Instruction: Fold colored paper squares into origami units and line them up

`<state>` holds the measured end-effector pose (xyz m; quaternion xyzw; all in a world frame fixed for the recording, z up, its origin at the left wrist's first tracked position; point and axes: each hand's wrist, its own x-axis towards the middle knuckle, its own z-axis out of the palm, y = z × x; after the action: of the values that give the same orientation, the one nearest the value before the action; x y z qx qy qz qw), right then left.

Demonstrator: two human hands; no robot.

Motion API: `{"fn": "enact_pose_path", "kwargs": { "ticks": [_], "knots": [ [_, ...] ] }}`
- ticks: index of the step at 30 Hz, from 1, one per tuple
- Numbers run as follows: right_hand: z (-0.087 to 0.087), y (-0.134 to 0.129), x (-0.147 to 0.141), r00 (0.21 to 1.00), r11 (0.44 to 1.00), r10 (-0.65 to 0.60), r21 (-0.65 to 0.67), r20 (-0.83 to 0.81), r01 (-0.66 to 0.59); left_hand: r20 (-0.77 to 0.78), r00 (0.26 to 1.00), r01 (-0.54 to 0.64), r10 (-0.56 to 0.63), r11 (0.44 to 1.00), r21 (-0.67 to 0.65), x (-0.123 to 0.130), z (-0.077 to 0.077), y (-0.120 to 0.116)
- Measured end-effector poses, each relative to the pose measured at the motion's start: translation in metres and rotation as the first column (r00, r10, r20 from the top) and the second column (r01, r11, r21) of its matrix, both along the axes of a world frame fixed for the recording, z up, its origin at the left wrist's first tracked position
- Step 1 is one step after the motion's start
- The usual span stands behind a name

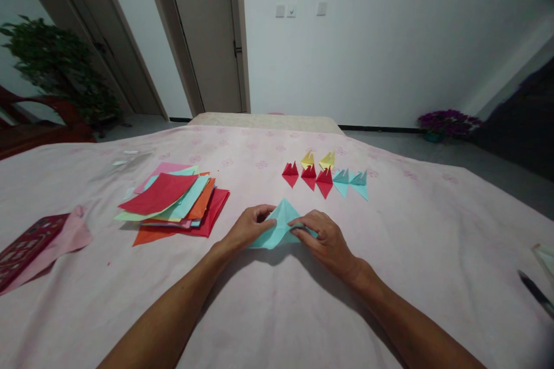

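A light blue sheet of paper (280,220), partly folded with a peak pointing away from me, is held low over the cloth between both hands. My left hand (251,226) grips its left side, thumb on top. Fingers and thumb of my right hand (324,237) pinch the right side, where a flap is bent over. Beyond the hands stand small folded paper figures: several red ones (324,181), two light blue ones (358,184) and two yellow ones (328,159).
Left of my hands lies a stack of coloured paper (160,193). A dark red patterned item (30,245) on pink paper is at the far left. A black pen (535,293) rests near the right edge of the pink tablecloth (415,230).
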<state>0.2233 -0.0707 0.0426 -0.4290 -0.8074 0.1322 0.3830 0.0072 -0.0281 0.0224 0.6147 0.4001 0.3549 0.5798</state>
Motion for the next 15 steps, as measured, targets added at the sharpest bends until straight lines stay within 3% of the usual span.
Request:
{"fn": "enact_pose_path", "kwargs": {
  "ticks": [3, 7, 12, 15],
  "knots": [
    [0.002, 0.003, 0.000, 0.992, 0.992, -0.118, -0.037, 0.043, 0.120, 0.068, 0.995, 0.067, -0.068, 0.997, 0.026, 0.001, 0.006, -0.003],
    [0.005, 0.004, 0.001, 0.979, 0.975, -0.205, -0.082, 0.020, 0.206, 0.013, 0.994, 0.104, -0.107, 0.988, 0.115, 0.002, 0.009, -0.006],
    [0.011, 0.005, 0.002, 0.964, 0.953, -0.264, -0.166, -0.035, 0.255, -0.081, 0.984, 0.173, -0.161, 0.966, 0.190, 0.000, 0.014, -0.007],
    [0.013, 0.007, 0.003, 0.975, 0.962, -0.220, -0.175, -0.029, 0.211, -0.114, 0.978, 0.196, -0.173, 0.951, 0.238, 0.000, 0.021, -0.009]
  ]
}}
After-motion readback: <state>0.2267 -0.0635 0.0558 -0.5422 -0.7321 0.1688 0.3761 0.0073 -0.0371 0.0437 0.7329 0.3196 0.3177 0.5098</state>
